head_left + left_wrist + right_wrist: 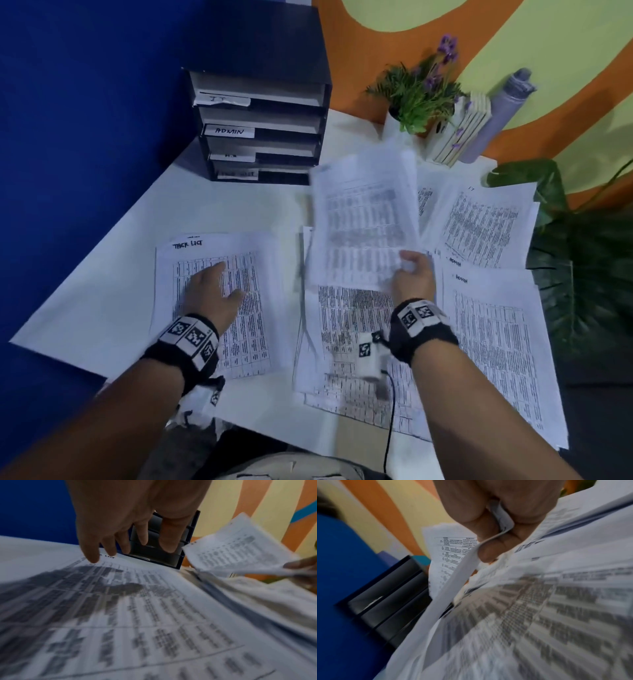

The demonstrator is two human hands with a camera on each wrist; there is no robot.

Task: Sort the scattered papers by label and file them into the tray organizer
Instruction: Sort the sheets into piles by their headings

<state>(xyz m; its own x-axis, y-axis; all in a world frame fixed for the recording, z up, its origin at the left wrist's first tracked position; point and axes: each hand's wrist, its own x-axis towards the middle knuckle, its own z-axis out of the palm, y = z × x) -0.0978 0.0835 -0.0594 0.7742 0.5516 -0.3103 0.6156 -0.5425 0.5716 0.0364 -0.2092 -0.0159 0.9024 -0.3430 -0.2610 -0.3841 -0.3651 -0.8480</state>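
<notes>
A black tray organizer (260,126) stands at the table's far left, its shelves tagged IT, ADMIN and two lower labels I cannot read. A sheet headed TASK LIST (212,305) lies at the front left; my left hand (214,293) rests flat on it with straight fingers (92,553). My right hand (412,274) pinches the lower corner of a blurred lifted sheet (363,222) above the middle pile; thumb and curled fingers (489,545) clamp its edge (467,566). Sheets marked ADMIN (496,342) and IT (483,226) lie at the right.
A potted purple-flowered plant (421,92), a small white crate (459,133) and a grey roll (496,116) stand at the back. Large dark leaves (582,267) overhang the table's right edge. A blue wall runs along the left. A cable (390,411) hangs from my right wrist.
</notes>
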